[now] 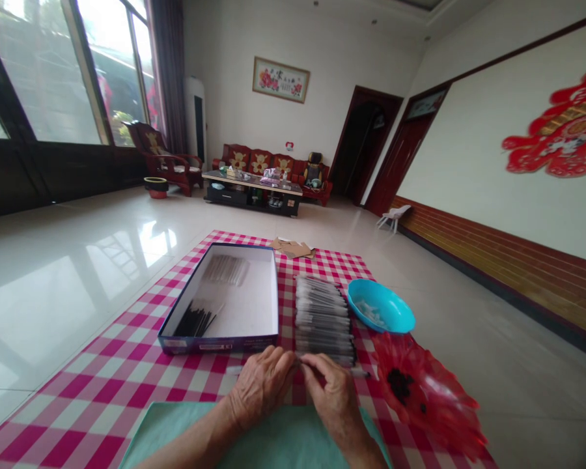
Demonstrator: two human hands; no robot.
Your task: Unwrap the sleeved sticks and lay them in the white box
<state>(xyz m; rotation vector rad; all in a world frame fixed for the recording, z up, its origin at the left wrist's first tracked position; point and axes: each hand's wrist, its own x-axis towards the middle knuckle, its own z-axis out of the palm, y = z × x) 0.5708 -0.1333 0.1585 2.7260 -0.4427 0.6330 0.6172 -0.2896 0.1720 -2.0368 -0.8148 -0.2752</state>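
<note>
My left hand and my right hand meet over the pink-and-white checked cloth, fingers curled together on a thin pen whose tip sticks out to the right. Just beyond the fingers lies a row of clear-barrelled pens, stacked side by side. To the left stands a shallow blue-edged box holding some thin dark refills and clear tubes. A blue bowl with small white pieces sits to the right, and a red flower-shaped dish with small dark bits lies near my right hand.
A green mat lies under my wrists. Torn cardboard rests at the cloth's far edge. Glossy floor tiles surround the cloth. A coffee table, red sofa and chairs stand at the back wall, with doors to the right.
</note>
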